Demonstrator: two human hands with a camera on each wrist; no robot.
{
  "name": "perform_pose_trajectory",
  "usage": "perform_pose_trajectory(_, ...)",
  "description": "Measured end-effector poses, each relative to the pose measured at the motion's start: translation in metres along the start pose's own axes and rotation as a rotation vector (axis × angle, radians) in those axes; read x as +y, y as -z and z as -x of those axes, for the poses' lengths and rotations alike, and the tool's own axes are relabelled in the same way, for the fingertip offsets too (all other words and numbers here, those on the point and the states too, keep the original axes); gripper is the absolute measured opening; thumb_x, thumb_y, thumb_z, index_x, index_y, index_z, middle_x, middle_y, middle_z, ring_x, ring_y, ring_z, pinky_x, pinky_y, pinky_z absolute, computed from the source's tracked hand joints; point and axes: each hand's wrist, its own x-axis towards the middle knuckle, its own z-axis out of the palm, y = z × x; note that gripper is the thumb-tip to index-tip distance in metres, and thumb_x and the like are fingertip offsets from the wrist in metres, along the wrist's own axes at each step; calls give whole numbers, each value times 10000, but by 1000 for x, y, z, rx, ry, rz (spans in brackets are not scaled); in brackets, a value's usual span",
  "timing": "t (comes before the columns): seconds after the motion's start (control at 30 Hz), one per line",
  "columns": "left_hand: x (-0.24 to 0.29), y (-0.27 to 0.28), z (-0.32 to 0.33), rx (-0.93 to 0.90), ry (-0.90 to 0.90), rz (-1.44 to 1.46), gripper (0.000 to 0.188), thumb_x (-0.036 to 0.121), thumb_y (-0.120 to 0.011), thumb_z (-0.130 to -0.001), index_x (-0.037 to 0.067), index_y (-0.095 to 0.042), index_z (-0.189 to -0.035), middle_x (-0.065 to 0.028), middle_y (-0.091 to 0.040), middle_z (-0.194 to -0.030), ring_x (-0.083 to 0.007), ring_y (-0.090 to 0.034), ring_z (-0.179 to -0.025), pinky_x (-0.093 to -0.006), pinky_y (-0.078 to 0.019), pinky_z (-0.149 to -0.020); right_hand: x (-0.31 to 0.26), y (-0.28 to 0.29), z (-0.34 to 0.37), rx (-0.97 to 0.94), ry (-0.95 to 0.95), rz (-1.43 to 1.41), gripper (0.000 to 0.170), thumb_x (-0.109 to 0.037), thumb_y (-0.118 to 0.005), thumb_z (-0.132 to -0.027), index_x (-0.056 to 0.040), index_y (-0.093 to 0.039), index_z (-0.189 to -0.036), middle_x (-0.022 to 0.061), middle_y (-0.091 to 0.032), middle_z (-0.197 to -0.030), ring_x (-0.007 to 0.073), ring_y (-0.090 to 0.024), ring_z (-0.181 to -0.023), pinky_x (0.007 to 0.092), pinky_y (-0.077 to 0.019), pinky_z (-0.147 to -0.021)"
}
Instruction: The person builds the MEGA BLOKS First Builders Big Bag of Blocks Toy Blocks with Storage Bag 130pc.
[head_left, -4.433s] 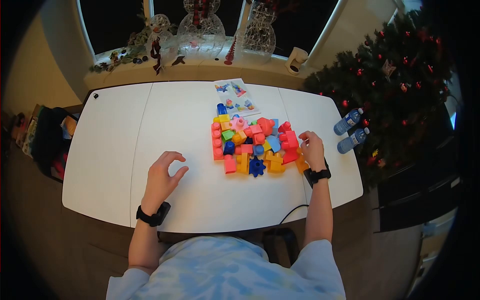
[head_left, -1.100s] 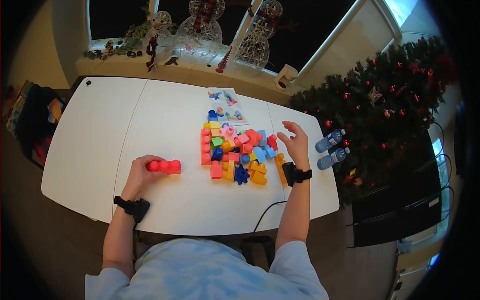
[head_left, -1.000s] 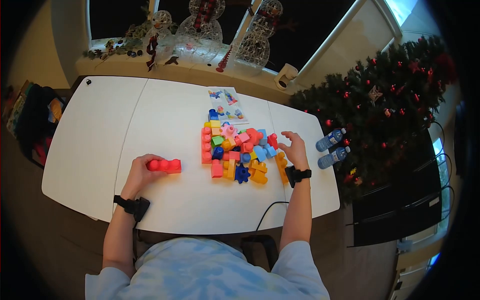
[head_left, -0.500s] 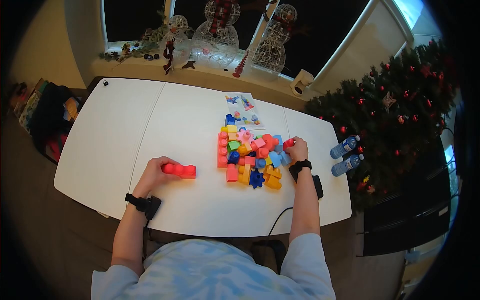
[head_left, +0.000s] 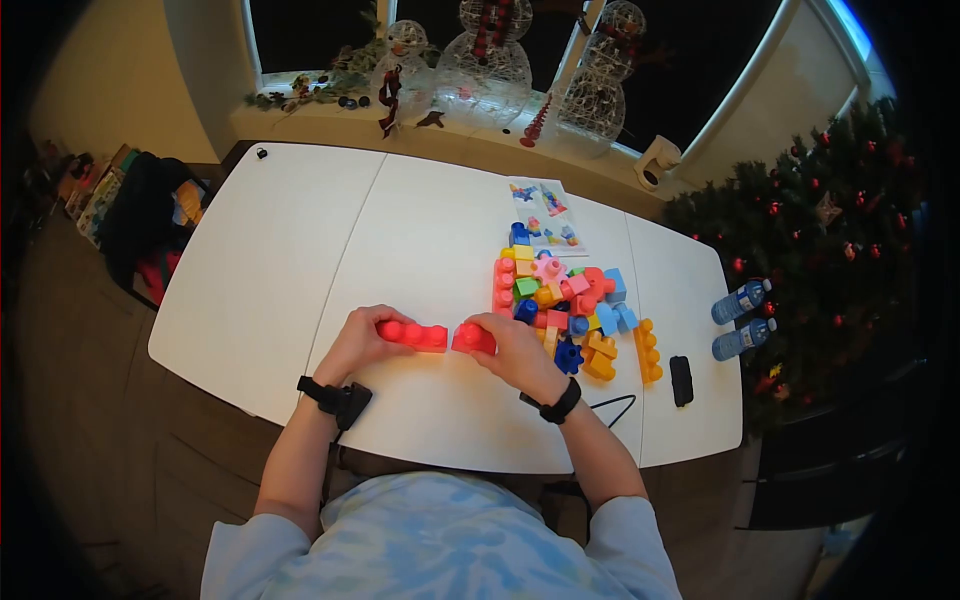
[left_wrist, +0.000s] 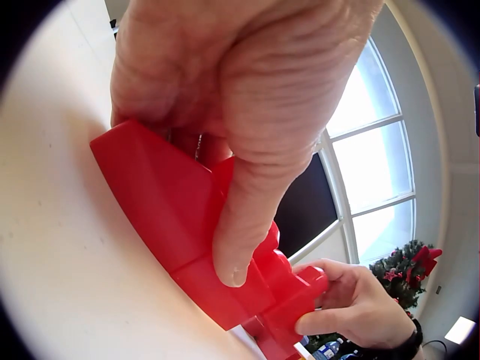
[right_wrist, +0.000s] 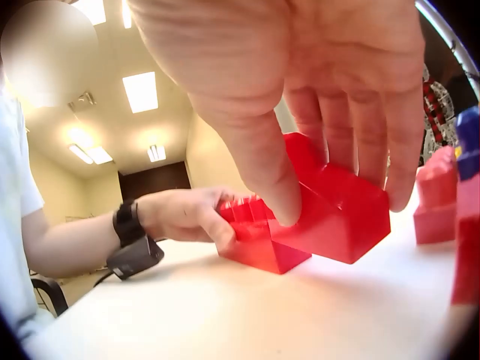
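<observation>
My left hand (head_left: 355, 340) grips a long red toy building block (head_left: 425, 338) with round studs, low over the white table. My right hand (head_left: 522, 358) holds a shorter red building block (head_left: 472, 337) right at the long one's right end. In the left wrist view, the thumb lies along the long block's (left_wrist: 161, 199) side. Seen from the right wrist, the shorter block (right_wrist: 341, 217) is tilted and raised above the table, between thumb and fingers. It overlaps the end of the long block (right_wrist: 262, 251) there.
A pile of mixed building blocks (head_left: 568, 354) lies just beyond my right hand. A long yellow block (head_left: 648, 352) and a black object (head_left: 682, 382) lie to its right. Behind the pile is a picture sheet (head_left: 545, 215). Two water bottles (head_left: 742, 302) are at the right edge.
My left hand, empty at first, has come to hold the long red block. My right hand has picked the shorter red block from the pile's right side and carried it left to the long one.
</observation>
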Motion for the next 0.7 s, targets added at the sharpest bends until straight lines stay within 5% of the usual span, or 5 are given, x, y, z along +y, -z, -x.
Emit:
perform_pose_trajectory(0.3,3,-1,2,27,15,-23,387,116,-938,-681,16,-771,-1015,-66,-756,-901,-154,-697,-851,-316,-576,-816,10,-39,-10,-37,-74,26,315,-40,-733,-823,-32,-654,-1128,172,-709,-1027,376,-684,-975,458,-558,-849)
perform_pose_trajectory(0.47,6,-2,2,12,17,-35,402,102,-933,-678,21,-780,-1042,-80,-760,-942,-169,-706,-887,-326,-580,-835,8,-47,-7,24,-30,78,511,-79,-762,-838,-67,-586,-1317,160,-676,-1170,355,-646,-1109,476,-551,-908)
perform_pose_trajectory(0.6,1,6,3,-29,-19,83,608,90,-933,-679,37,-718,-1245,-102,-734,-1131,-184,-698,-994,-331,-566,-917,-12,-14,-2,10,-52,70,657,-139,-794,-856,-69,-509,-1443,178,-641,-1284,344,-623,-1200,464,-543,-965)
perform_pose_trajectory(0.7,-4,28,7,-50,-11,246,813,87,-941,-668,57,-616,-1413,-108,-700,-1253,-203,-665,-1126,-362,-527,-1018,-25,58,14,197,-157,-44,708,-221,-838,-859,-41,-515,-1463,204,-646,-1331,325,-641,-1209,413,-526,-996)
